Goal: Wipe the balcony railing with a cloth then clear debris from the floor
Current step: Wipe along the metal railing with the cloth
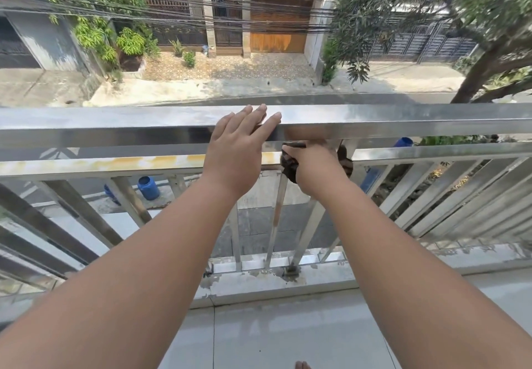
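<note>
Railing (pixel 431 154) of steel spans the balcony, a blue barrel (pixel 148 187) visible between its bars. Left hand (pixel 239 149) lies flat, fingers straight, on the top rail (pixel 403 121); right hand (pixel 312 168) grips a dark cloth (pixel 289 167) just beneath it.

1. The near floor (pixel 288 337) has pale grey tiles.
2. Far off, a house (pixel 227 11) with a brown gate (pixel 277 27) stands across the street (pixel 374 98).
3. A big tree (pixel 431 2) grows on the right.
</note>
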